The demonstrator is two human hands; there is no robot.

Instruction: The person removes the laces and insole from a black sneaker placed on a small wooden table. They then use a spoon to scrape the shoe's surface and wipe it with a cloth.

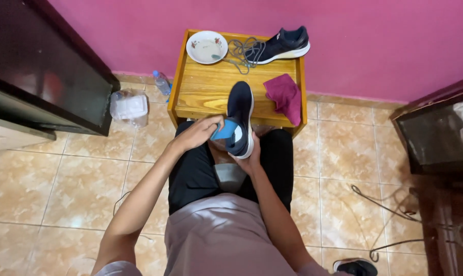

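**Navy shoe held over the lap, blue insole at its mouth**

Pink wall [344,46] fills the background, with tan floor tiles [88,179] below it. A wooden table [211,89] stands against the wall, and the seated person's knees in black trousers [190,168] reach its front edge. On the far end of the table lies a second navy shoe [284,45] with its grey laces [243,52] loose beside a white plate [206,47]; a maroon cloth [285,94] hangs over the right edge.

The navy shoe [240,116] points toe-first onto the table, its heel over the lap. The right hand [251,158] cups the heel from beneath, fingers curled around the white sole. The left hand [200,133], just left of the shoe's opening, pinches a blue insole [225,130] that sits partly inside the shoe.

A plastic bottle [162,83] stands on the floor left of the table.
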